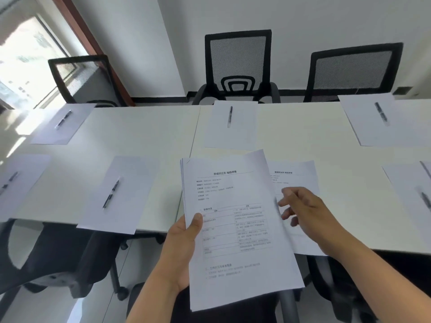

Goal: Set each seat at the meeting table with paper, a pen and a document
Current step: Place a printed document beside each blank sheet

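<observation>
Your left hand (184, 250) grips the sheaf of white printed documents (235, 229) by its left edge, thumb pressed on the top page, and holds it above the near edge of the white tabletop (149, 127). Your right hand (307, 213) hangs loosely curled with nothing in it, just over the single printed document (296, 178) that lies flat at the near edge, partly hidden behind the sheaf. That seat looks risky: no blank sheet or pen shows there, though the sheaf may be covering them, so check before you move on. The other places each show a blank white sheet with a dark pen across it, such as the sheet at the near-left place (130, 183) with its pen (111, 194) and the sheet at the far middle place (233, 134) with its pen (230, 116), but no document yet. When you peel the next page, two may cling together, since the top sheets already fan apart at the upper corner, and one seat would then go short. A one-edge grip also lets the sheaf sag and spill. Reaching across to the far edge, your sleeve or the sheaf could sweep a pen off its sheet and send it rolling.
</observation>
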Available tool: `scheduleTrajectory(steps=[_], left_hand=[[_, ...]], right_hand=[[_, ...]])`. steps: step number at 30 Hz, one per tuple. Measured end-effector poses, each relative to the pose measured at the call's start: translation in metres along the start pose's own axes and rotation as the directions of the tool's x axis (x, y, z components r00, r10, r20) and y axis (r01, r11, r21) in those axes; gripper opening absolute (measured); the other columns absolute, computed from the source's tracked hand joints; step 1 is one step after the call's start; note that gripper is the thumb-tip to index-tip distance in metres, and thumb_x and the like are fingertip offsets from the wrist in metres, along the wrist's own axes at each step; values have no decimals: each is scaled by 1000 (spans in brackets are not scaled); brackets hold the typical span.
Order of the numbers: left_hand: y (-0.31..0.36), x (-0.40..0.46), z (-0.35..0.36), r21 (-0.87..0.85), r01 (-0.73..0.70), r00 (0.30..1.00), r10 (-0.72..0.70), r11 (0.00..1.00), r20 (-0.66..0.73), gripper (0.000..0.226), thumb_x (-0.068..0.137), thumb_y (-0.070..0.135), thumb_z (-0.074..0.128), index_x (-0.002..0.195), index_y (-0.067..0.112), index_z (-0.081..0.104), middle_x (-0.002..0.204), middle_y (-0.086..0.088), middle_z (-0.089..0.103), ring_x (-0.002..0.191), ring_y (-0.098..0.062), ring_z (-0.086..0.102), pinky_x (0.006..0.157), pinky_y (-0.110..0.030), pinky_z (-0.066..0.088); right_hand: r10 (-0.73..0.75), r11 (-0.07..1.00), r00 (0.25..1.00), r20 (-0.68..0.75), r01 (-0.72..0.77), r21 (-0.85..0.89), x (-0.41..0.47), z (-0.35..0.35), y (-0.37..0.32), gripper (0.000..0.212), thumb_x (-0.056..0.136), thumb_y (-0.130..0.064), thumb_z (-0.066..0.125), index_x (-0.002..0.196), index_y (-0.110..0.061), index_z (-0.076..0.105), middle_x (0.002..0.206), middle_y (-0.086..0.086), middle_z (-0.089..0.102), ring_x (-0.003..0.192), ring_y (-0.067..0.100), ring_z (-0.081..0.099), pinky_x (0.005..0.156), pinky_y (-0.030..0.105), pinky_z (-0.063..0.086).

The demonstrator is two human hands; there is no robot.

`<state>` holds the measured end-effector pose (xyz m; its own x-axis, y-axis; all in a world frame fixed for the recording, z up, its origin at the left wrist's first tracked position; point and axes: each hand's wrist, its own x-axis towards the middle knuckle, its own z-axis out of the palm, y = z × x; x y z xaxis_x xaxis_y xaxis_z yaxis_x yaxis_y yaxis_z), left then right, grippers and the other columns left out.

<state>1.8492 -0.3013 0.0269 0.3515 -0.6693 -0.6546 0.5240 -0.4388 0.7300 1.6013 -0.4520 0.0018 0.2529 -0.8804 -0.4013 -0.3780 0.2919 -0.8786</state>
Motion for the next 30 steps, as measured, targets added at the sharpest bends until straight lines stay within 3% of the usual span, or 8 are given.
scheduleTrajectory(steps=[3,6,8,11,17,21,26,30], left_hand=[[7,-17,-4,-9,-25,999,26,1000,22,30,115,27,54,135,22,75,130,-10,80,116,-37,79,103,-65,59],[15,-35,-8,-14,-58,997,58,998,58,31,115,27,53,137,23,74,130,-9,80,116,-36,79,100,-61,61],[20,-47,-11,-11,-79,994,80,997,77,31,115,27,52,138,23,73,130,-9,80,115,-36,79,97,-59,62],[28,-67,-18,-6,-114,988,114,993,107,33,115,28,52,140,22,72,131,-9,80,117,-36,79,99,-59,61],[42,-95,-24,-17,-162,975,163,987,154,33,116,28,51,139,20,73,132,-11,79,119,-36,78,103,-62,59],[58,-125,-26,-13,-215,963,215,976,162,31,116,28,51,137,20,73,129,-11,80,117,-36,78,104,-63,59],[72,-162,-29,-24,-271,947,271,962,171,33,117,31,50,140,20,71,133,-11,79,122,-38,76,109,-66,55],[67,-204,-27,21,-340,928,332,940,171,29,116,28,52,136,21,72,127,-5,82,115,-29,80,96,-52,64]], right_hand=[[2,999,993,122,-8,51,-28,14,-18,35,108,-53,56,111,-21,70,85,-16,67,75,12,59,75,32,51],[-5,990,987,164,-18,139,-53,23,-32,37,107,-43,64,86,-14,61,67,-18,57,55,0,51,62,18,42],[3,980,979,203,-44,195,-69,28,-42,19,108,-30,67,98,-13,69,90,-9,81,77,8,78,76,29,60],[-8,979,990,143,-21,202,-94,33,-59,19,107,-19,68,124,-12,69,115,2,84,104,26,81,102,52,60],[-47,987,998,35,41,155,-133,34,-88,13,106,-15,68,118,-14,69,108,-1,84,96,22,82,87,45,64],[-114,990,992,-51,118,82,-159,31,-110,15,100,-23,73,106,-12,64,103,11,80,87,26,79,74,43,59],[-216,976,969,-120,213,-32,-197,33,-142,14,100,-28,71,103,-17,62,103,4,75,93,31,76,77,48,64],[-298,951,950,-95,286,-116,-231,30,-150,13,105,-31,67,105,-20,60,104,0,71,93,25,74,73,42,62]])
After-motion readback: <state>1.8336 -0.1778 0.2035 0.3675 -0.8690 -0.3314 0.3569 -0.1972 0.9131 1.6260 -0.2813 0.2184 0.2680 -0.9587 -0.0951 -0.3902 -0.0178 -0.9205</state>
